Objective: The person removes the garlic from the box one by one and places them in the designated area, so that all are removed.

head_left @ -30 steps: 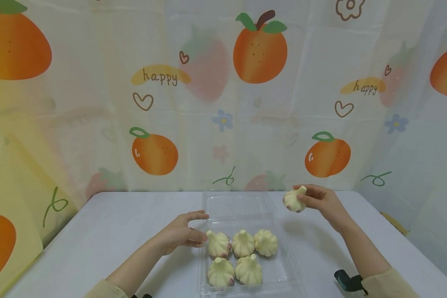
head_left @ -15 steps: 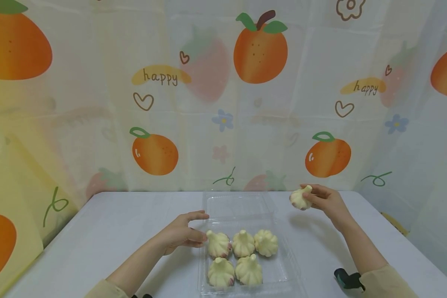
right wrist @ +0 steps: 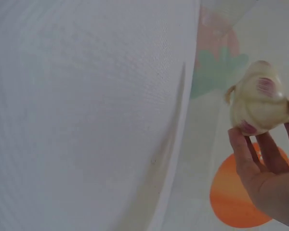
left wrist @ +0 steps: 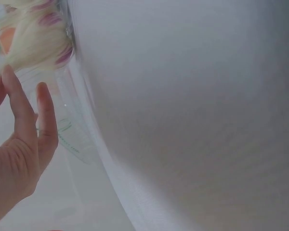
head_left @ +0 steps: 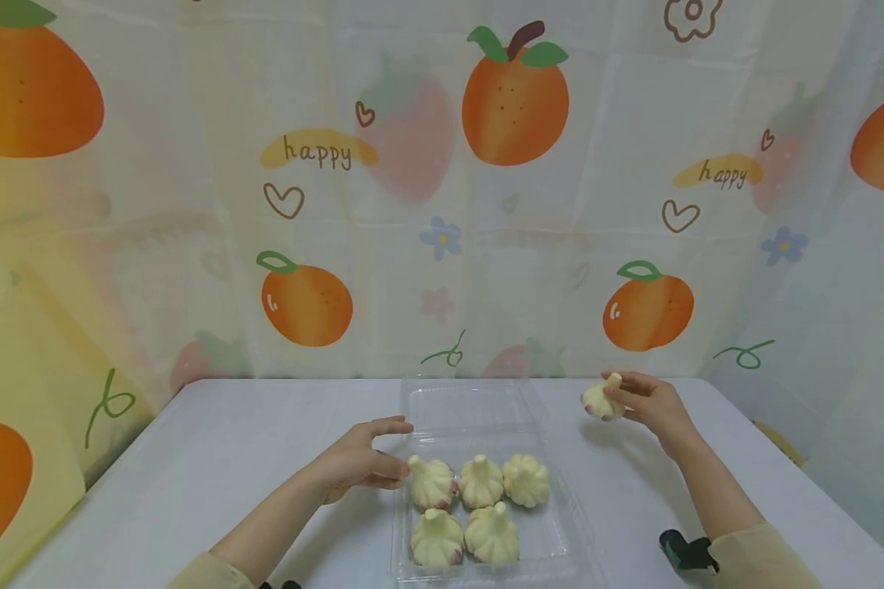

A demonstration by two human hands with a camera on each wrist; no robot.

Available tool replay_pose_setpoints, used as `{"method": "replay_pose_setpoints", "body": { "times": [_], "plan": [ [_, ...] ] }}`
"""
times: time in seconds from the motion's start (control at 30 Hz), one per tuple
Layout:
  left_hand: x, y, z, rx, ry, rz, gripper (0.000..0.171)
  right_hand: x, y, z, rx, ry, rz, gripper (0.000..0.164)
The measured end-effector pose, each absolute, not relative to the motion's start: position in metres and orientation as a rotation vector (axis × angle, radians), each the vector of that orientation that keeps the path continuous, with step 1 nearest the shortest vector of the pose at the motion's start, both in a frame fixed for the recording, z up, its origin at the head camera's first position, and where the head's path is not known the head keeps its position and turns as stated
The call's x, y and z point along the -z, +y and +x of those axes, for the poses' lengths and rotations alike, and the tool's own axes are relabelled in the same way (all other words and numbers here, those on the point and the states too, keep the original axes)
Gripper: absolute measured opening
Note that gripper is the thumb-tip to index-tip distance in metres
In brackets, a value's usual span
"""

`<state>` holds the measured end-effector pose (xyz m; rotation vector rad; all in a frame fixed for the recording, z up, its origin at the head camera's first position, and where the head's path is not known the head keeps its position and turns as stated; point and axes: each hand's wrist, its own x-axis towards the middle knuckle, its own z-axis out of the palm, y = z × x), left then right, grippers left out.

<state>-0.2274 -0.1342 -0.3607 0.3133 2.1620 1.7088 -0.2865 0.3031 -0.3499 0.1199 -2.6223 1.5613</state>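
A pale garlic bulb (head_left: 601, 401) with purple streaks is pinched between the thumb and fingers of my right hand (head_left: 651, 409), above the table to the right of the clear plastic box. In the right wrist view the same garlic bulb (right wrist: 260, 98) shows its fingers around its lower side. My left hand (head_left: 364, 460) stays at the left edge of the clear box (head_left: 560, 540), fingers extended and spread, its fingertips by the nearest garlic bulb (head_left: 432, 483); whether they touch it I cannot tell. Several garlic bulbs sit in two rows inside the box.
The box's clear lid (head_left: 471, 405) lies opened toward the back of the white table (head_left: 265, 409). A dark object (head_left: 685, 552) is beside the right sleeve. A fruit-printed curtain (head_left: 442, 286) hangs behind the table.
My right hand has moved to the right, and lately slightly lower, carrying the garlic bulb away from the box. The left hand and the boxed bulbs have stayed in place.
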Motion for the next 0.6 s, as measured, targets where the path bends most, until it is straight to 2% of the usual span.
{"method": "replay_pose_setpoints", "body": {
  "times": [0.6],
  "plan": [
    [0.3607,-0.1337,-0.2271,-1.707,2.171,0.306,0.073,0.3602,0.3072,-0.288,-1.404,-2.787,0.049,0.054]
  ]
}}
